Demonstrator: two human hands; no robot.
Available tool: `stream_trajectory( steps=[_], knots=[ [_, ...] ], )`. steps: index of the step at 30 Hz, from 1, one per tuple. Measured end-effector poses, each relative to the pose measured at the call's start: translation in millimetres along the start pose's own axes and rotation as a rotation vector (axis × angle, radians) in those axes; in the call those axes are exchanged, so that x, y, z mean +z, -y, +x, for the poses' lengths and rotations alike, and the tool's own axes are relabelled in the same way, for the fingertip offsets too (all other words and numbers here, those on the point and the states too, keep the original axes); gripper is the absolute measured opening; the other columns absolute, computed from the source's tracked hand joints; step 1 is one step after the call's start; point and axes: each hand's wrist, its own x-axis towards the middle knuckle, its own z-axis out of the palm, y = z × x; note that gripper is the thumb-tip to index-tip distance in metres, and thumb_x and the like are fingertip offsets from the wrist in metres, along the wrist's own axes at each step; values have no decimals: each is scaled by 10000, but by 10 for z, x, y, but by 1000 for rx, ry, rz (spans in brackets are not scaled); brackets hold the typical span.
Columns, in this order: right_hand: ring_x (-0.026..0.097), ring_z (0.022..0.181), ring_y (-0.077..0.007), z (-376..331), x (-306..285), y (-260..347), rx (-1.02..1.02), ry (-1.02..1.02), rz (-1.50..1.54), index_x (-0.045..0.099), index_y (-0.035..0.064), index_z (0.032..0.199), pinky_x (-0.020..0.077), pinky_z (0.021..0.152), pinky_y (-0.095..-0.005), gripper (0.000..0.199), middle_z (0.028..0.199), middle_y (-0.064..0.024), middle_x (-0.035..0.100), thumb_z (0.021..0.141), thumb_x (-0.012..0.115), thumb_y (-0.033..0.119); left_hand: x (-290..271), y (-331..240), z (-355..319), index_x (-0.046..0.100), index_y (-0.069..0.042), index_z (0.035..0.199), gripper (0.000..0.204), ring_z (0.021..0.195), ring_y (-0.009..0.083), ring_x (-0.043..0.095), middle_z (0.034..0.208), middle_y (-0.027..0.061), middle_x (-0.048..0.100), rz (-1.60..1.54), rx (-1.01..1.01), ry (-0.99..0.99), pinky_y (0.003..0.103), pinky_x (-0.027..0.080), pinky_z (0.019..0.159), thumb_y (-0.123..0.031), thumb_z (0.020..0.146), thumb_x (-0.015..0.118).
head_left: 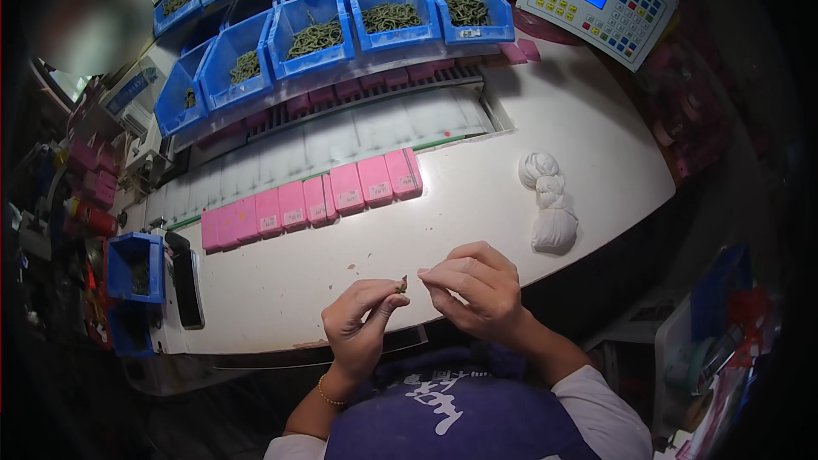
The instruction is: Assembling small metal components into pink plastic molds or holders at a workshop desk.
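My left hand [362,313] pinches a small dark-green piece [403,286] between thumb and forefinger, above the table's near edge. The piece is too small to tell its kind. Close by on the right, my right hand [474,291] has its thumb and forefinger drawn together, the tips just short of the green piece. Whether anything lies between those tips is too small to see. Both hands have whitish powder on the fingers. Beyond them, a row of pink blocks [291,207] with small labels stands on the white table [460,213].
Blue bins [390,17] of green pieces fill a rack at the back. A knotted white cloth bundle [552,204] lies at right. A keypad device with a blue screen [596,0] stands behind it. At left are a black phone-like slab [185,285] and a small blue bin [136,266].
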Motion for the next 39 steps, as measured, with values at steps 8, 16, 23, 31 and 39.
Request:
stream_trajectory(
  steps=[8,16,23,31,39],
  knots=[
    [643,775,-244,-39,3,17,49,-2,111,699,46,999,546,677,-331,322,867,-54,690,695,756,-42,3,-9,5,698,36,1013,152,849,207,714,980,172,704,-21,20,-1,298,605,759,74,866,683],
    [655,827,-246,-102,28,47,150,-9,262,650,25,1056,534,702,-333,393,972,-93,695,715,685,-167,13,-21,2,690,50,1017,151,881,226,710,1006,186,695,-115,-24,20,313,604,793,91,874,663],
    [652,805,-245,-107,44,59,220,-8,273,647,15,1047,527,706,-332,335,924,-118,680,758,665,-155,3,-2,-10,667,86,1023,114,884,251,716,1015,197,697,-282,-140,28,338,599,818,73,926,609],
    [649,941,-314,-347,162,-139,380,131,56,639,-1,1118,523,815,-401,253,1016,-144,673,865,653,-4,35,-44,5,650,66,995,89,777,271,735,914,212,718,-289,-256,-66,368,613,746,-2,939,632],
    [537,1273,-338,-750,348,49,140,404,-154,588,30,1261,431,1058,-474,406,1317,-169,587,919,664,235,28,6,-20,652,52,997,85,801,270,734,917,209,717,-327,-291,-129,371,618,754,0,931,647]
  ],
)
